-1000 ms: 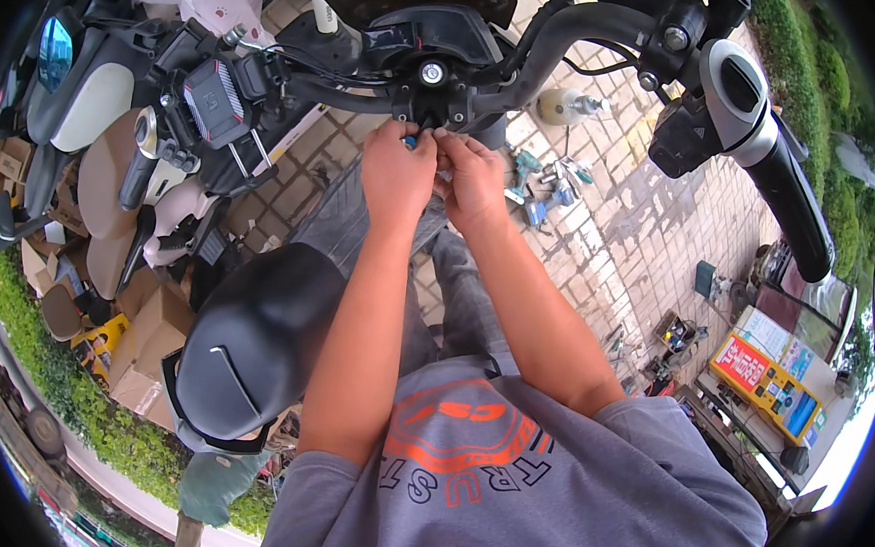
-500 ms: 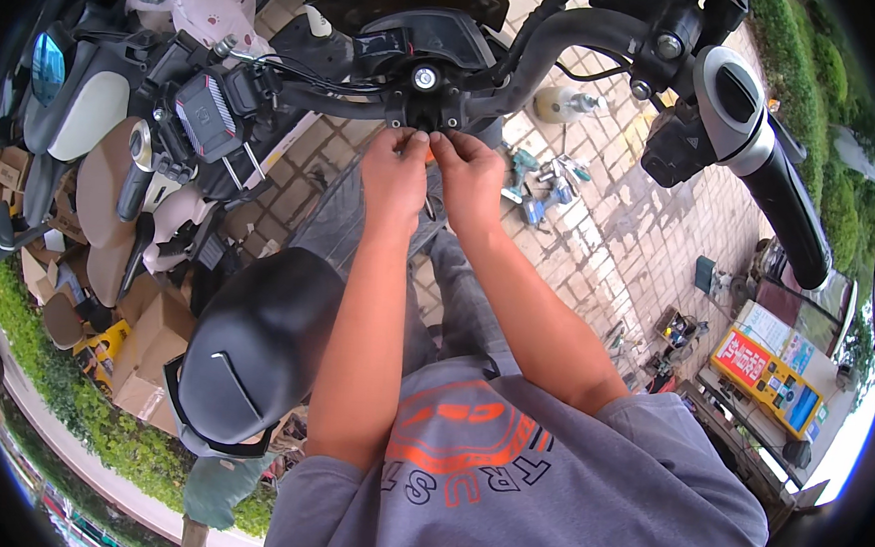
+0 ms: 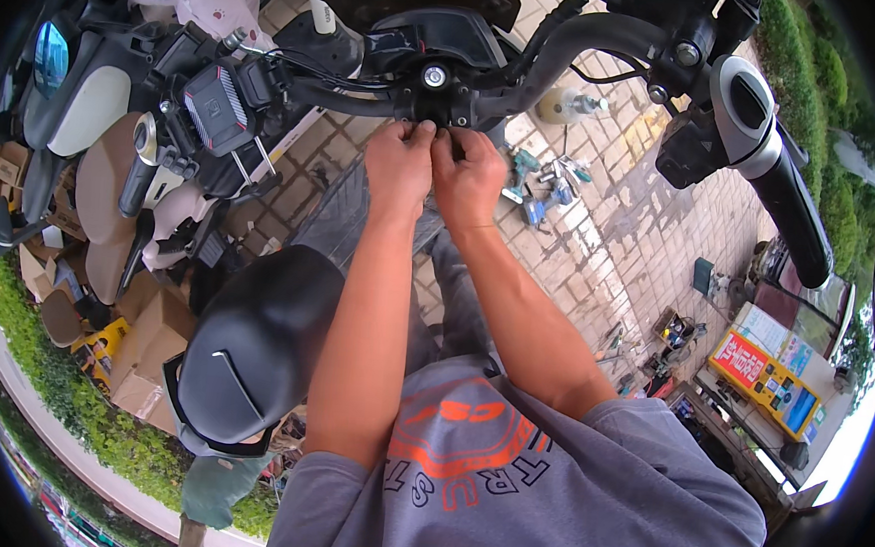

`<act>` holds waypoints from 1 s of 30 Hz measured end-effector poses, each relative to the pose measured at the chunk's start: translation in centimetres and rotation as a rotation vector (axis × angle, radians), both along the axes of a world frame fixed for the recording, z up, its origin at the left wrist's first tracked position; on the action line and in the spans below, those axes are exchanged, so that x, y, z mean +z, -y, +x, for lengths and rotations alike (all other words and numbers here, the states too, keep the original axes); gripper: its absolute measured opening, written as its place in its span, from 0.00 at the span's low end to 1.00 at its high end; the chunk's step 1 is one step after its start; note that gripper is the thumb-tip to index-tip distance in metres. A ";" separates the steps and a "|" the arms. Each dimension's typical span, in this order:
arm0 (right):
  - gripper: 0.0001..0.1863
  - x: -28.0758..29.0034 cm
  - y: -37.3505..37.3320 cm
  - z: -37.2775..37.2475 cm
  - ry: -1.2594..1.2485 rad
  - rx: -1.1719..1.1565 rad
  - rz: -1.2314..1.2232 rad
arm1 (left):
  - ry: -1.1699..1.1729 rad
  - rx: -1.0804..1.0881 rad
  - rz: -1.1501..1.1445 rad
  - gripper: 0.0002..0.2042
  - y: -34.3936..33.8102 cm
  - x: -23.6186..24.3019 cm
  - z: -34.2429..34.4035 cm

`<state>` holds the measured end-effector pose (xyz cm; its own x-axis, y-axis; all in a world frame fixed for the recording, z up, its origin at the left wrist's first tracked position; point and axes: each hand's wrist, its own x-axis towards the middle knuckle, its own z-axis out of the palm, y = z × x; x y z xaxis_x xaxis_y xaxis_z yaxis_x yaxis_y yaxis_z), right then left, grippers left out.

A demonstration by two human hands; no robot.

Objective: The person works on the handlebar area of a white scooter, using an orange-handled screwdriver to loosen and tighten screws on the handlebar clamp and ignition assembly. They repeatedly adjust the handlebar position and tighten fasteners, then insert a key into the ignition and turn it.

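Observation:
Both hands meet close together just below the centre clamp (image 3: 434,105) of a scooter's black handlebar (image 3: 572,43). My left hand (image 3: 400,169) is closed, its thumb and fingertips pinched against the clamp's lower edge. Beside it my right hand (image 3: 467,180) is closed too, with the thumb and curled forefinger pressed together. Whatever lies between the fingertips is hidden. Right above the hands sits a round silver key lock (image 3: 433,77), and beyond it the dark dashboard (image 3: 434,35). At the right end of the bar is a black grip (image 3: 790,217) with a grey collar.
A black scooter seat (image 3: 263,338) stands beside my left arm. Another scooter with a phone holder (image 3: 217,110) is parked at left, near cardboard boxes (image 3: 152,356). Teal power tools (image 3: 543,188) and a bottle (image 3: 568,105) lie on the paving. A cluttered bench (image 3: 748,433) stands at right.
My fingertips have moved in against the clamp, and the right fingers curl more. An orange spot seen between the hands earlier no longer shows. The handlebar has shifted slightly right in the picture.

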<state>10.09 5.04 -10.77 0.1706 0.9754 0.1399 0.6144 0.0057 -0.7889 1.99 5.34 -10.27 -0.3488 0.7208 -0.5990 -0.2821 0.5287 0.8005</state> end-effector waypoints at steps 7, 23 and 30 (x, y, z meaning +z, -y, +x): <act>0.11 1.3 -0.4 -0.5 0.095 -0.045 -0.135 | -0.024 -0.028 -0.029 0.11 0.6 -0.7 0.0; 0.12 3.6 -0.8 0.3 0.052 -0.014 -0.256 | -0.173 -0.093 0.102 0.13 1.7 -2.9 0.4; 0.18 -0.6 2.4 4.2 -0.297 0.396 -0.610 | -0.030 0.030 0.171 0.20 4.4 -2.2 1.6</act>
<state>14.32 2.67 -11.42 -0.2597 0.8612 -0.4370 0.4198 -0.3068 -0.8542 3.55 0.98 -12.45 -0.3881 0.7999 -0.4577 -0.2703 0.3760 0.8863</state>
